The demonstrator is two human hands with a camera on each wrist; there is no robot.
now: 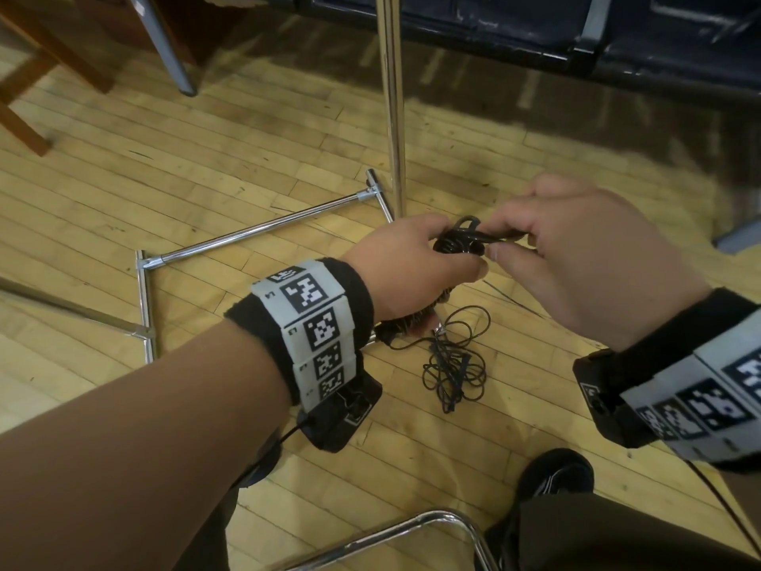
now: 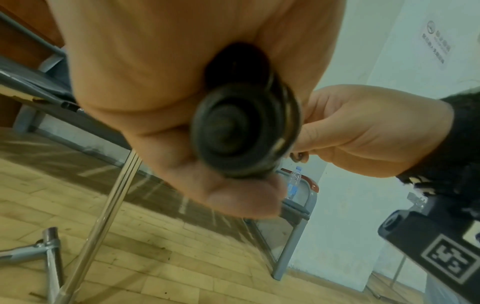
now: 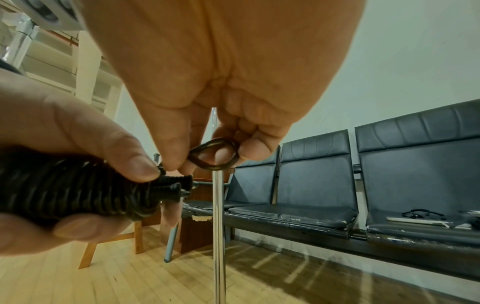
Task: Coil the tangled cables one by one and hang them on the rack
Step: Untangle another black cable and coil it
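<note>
Head view: a tightly wound black cable bundle (image 1: 455, 243) is gripped in the left hand (image 1: 412, 261), and its end loop is pinched by the right hand (image 1: 576, 257) beside the rack's chrome pole (image 1: 393, 117). A tangled cable (image 1: 453, 364) is left on the floor below, not yet coiled.

Left wrist view: the bundle (image 2: 244, 131) is seen end-on, enclosed by curled fingers.

Right wrist view: the loop (image 3: 214, 154) is held between fingertips; hanging is judged still to be done.

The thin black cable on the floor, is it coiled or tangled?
Tangled. The thin cable lies in loose, crossing loops on the wooden floor, not wound into a bundle.
</note>
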